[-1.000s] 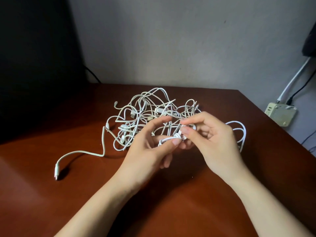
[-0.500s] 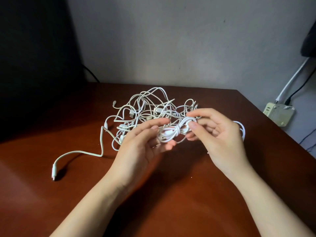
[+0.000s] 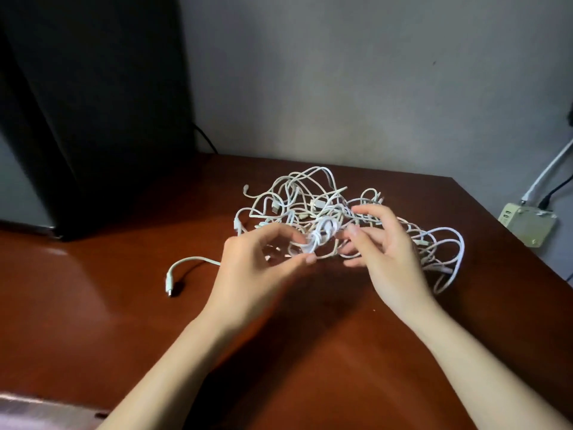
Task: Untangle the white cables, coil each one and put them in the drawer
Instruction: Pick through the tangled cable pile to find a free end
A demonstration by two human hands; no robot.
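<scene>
Over the tabletop [image 3: 310,367], left hand [image 3: 260,268] pinches one small wound cable [image 3: 322,235], right hand [image 3: 390,259] grip spread loose beside it; tangle [image 3: 304,193] looks largely unsorted, drawer unseen.

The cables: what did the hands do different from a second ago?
The right hand has spread its fingers and seems to have let go of the small wound bundle; the left hand still pinches it. The tangled pile and the loose plug end stayed on the table.
</scene>
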